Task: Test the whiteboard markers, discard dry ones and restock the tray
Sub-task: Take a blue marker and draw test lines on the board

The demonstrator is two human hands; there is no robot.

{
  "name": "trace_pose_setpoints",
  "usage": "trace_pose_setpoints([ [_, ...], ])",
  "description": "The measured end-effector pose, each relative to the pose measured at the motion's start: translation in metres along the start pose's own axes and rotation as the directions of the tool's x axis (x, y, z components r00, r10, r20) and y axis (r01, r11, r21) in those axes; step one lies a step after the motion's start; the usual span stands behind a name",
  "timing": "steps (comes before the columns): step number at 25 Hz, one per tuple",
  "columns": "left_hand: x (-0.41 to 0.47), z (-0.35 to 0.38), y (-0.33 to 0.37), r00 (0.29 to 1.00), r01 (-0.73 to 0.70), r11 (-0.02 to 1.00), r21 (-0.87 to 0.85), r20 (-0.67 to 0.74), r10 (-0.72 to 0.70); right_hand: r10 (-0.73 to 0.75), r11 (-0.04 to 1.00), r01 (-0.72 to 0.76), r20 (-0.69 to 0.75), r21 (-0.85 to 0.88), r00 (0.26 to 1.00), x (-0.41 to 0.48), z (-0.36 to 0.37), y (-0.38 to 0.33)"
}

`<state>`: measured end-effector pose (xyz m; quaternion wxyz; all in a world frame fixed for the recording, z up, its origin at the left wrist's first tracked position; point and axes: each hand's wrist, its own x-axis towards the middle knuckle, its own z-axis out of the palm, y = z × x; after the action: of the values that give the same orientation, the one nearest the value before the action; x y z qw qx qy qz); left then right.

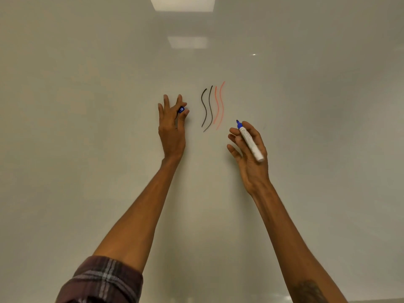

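A whiteboard (87, 106) fills the view. Near its middle are two wavy black lines (206, 108) and, just to their right, two wavy red lines (219, 106). My right hand (249, 154) holds an uncapped white marker with a blue tip (250, 142); the tip points up and left, a little below and right of the red lines, apart from the board marks. My left hand (172, 125) is raised to the left of the black lines and pinches the blue cap (181, 109) between thumb and forefinger, its other fingers spread.
Ceiling lights reflect as pale rectangles (187, 42) high on the board. A plaid sleeve (102, 281) covers my left upper arm at the bottom left. No tray or other markers are in view.
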<state>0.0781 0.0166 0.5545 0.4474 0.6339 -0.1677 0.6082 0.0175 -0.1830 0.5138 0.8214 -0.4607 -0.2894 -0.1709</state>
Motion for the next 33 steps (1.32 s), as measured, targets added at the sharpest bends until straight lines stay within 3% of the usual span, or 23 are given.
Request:
trace_pose_setpoints([
  [4,-0.002,0.006,-0.006,0.993,-0.102,0.992,0.072,-0.045,0.106,-0.05,0.997,0.045,-0.089,-0.059,0.995,0.013,0.002,0.003],
  [7,0.0,0.009,-0.021,0.987,-0.147,0.983,0.112,-0.051,0.154,-0.18,0.959,0.141,-0.14,-0.248,0.974,0.029,0.008,0.007],
  [15,0.0,0.012,-0.035,0.969,-0.232,0.957,0.175,-0.038,0.242,-0.541,0.712,0.408,-0.075,-0.572,0.838,0.084,0.034,-0.01],
  [22,-0.003,0.011,-0.036,0.972,-0.217,0.961,0.172,-0.051,0.229,-0.612,0.496,0.437,0.054,-0.751,0.789,0.089,0.023,0.005],
  [28,-0.002,0.011,-0.04,0.964,-0.255,0.946,0.199,-0.03,0.266,-0.573,0.513,0.353,-0.006,-0.782,0.82,0.029,0.005,0.052],
  [31,-0.003,0.011,-0.04,0.962,-0.26,0.945,0.198,-0.027,0.27,-0.577,0.609,0.356,-0.087,-0.709,0.812,0.051,0.012,0.034],
  [33,-0.002,0.012,-0.043,0.966,-0.251,0.946,0.204,-0.017,0.26,-0.614,0.6,0.39,-0.09,-0.698,0.784,0.072,0.017,0.016],
])
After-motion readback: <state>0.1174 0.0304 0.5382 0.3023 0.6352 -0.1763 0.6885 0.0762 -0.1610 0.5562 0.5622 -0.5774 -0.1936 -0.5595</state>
